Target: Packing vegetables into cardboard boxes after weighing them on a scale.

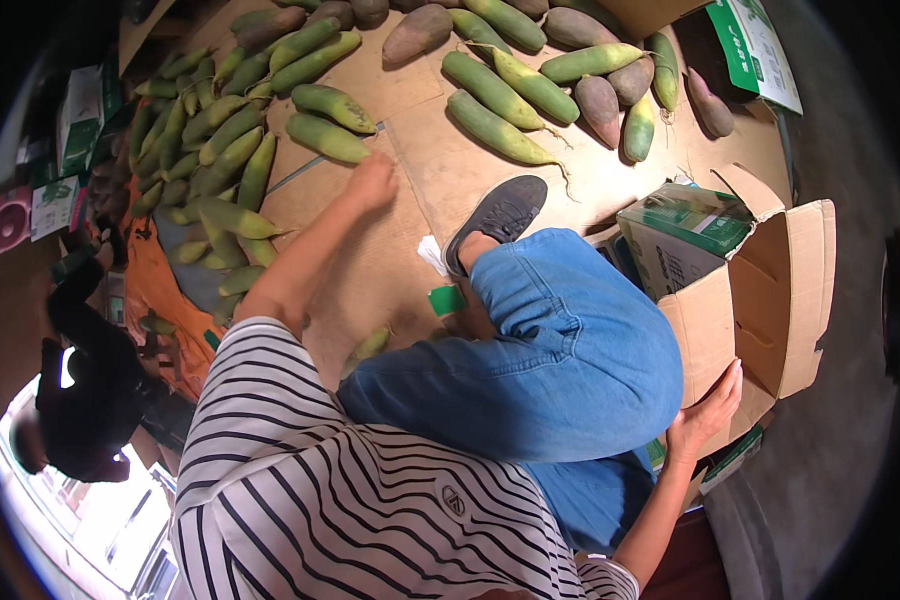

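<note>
Left hand: the left hand [374, 182] is bent into a loose curl at the root end of the nearest green radish [327, 138] — the far side of the fingers is hidden, so contact or grasp cannot be told.
Right hand: the right hand [708, 412] has its fingers extended against the near side of the open carton [698, 325]; whether the thumb pinches the wall cannot be told.
Nearest radish: lies left of centre on the brown boards [360, 260], just below another green radish [332, 106].
Radish heap: many green radishes [232, 137] crowd the boards' left edge, beside an orange cloth [160, 295].
Far-edge group: green radishes mixed with purplish roots [598, 110], toward the far right corner.
Open carton: tilted at the boards' right edge, flaps spread; a green-and-white box [685, 222] sits just beside it.
Near the shoe: a white scrap [432, 255] and a green patch [447, 300], left of the dark shoe [500, 218].
Far left: a co-worker [90, 385] in dark clothing — apparently bending, though fisheye distortion blurs the posture.
</note>
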`<state>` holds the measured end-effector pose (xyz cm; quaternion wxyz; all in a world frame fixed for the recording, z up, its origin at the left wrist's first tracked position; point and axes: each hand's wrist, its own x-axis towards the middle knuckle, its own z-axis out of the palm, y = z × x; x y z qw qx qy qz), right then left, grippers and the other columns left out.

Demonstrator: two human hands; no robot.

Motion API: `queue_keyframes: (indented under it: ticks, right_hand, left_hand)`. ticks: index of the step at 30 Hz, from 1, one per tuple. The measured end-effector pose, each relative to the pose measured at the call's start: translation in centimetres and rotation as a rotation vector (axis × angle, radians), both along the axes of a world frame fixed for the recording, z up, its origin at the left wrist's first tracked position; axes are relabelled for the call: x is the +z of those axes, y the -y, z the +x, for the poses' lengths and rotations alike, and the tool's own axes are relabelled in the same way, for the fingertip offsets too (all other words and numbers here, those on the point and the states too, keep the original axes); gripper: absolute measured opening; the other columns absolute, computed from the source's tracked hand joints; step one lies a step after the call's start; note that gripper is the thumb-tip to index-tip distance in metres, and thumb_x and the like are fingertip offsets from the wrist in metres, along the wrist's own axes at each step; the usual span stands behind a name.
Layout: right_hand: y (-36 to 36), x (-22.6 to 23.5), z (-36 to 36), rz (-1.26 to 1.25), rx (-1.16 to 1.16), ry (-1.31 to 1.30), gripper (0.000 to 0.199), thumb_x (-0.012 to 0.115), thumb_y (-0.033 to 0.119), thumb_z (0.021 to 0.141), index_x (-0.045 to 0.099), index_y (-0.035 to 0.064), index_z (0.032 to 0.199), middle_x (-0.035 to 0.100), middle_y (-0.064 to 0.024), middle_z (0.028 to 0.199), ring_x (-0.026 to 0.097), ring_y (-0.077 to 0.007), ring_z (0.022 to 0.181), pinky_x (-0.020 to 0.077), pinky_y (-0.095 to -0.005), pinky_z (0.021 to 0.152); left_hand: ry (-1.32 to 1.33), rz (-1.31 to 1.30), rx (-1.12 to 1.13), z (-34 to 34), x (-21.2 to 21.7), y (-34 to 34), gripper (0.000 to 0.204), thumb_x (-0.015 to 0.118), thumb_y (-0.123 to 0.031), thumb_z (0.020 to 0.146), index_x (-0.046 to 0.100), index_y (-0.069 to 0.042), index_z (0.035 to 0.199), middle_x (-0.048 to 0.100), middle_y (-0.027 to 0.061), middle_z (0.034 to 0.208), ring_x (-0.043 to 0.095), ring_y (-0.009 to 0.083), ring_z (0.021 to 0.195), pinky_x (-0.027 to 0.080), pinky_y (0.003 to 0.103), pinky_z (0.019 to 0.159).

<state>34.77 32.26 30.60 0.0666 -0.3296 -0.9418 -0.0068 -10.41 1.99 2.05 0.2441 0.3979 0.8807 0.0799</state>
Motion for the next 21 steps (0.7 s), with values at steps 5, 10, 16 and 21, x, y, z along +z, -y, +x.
queue_keyframes:
  ticks: [5, 10, 16, 21]
  right_hand:
    - [0.1, -0.1, 0.1, 0.001, -0.025, 0.002, 0.088, 0.071, 0.012, 0.063, 0.03, 0.0008, 0.14, 0.041, -0.0224, 0.133, 0.04, -0.0387, 0.122, 0.0318, -0.0474, 0.101]
    - [0.1, 0.0, -0.1, -0.002, -0.029, 0.003, 0.089, 0.071, 0.01, 0.062, 0.03, 0.0007, 0.14, 0.041, -0.0225, 0.133, 0.04, -0.0387, 0.122, 0.0317, -0.0476, 0.102]
    - [0.1, 0.0, -0.3, 0.009, -0.025, 0.015, 0.09, 0.071, 0.014, 0.062, 0.029, 0.0003, 0.14, 0.041, -0.0225, 0.133, 0.041, -0.0389, 0.122, 0.0317, -0.0478, 0.102]
    - [0.1, -0.4, 0.4, 0.026, -0.029, 0.024, 0.09, 0.072, 0.017, 0.063, 0.029, -0.0002, 0.14, 0.042, -0.0224, 0.133, 0.041, -0.039, 0.122, 0.0316, -0.0482, 0.102]
  left_hand:
    - [0.303, 0.567, -0.011, 6.3, 4.4, -8.6, 0.033, 0.057, -0.014, 0.082, 0.054, 0.003, 0.11, 0.052, 0.022, 0.116, 0.052, 0.036, 0.108, 0.042, 0.039, 0.093]
    - [0.069, 0.53, 0.124, 1.9, 6.1, -10.9, 0.033, 0.052, -0.011, 0.084, 0.053, 0.0, 0.115, 0.048, 0.0207, 0.127, 0.048, 0.0362, 0.117, 0.039, 0.04, 0.099]
    - [-0.476, -0.345, -0.056, -8.2, 0.9, -2.9, 0.033, 0.051, -0.015, 0.084, 0.053, -0.01, 0.117, 0.052, 0.0129, 0.119, 0.048, 0.0271, 0.117, 0.042, 0.045, 0.091]
    - [-0.519, -0.497, -0.239, -9.1, -0.6, -3.1, 0.03, 0.05, -0.017, 0.085, 0.056, -0.014, 0.114, 0.054, 0.0095, 0.115, 0.05, 0.0249, 0.111, 0.041, 0.045, 0.086]
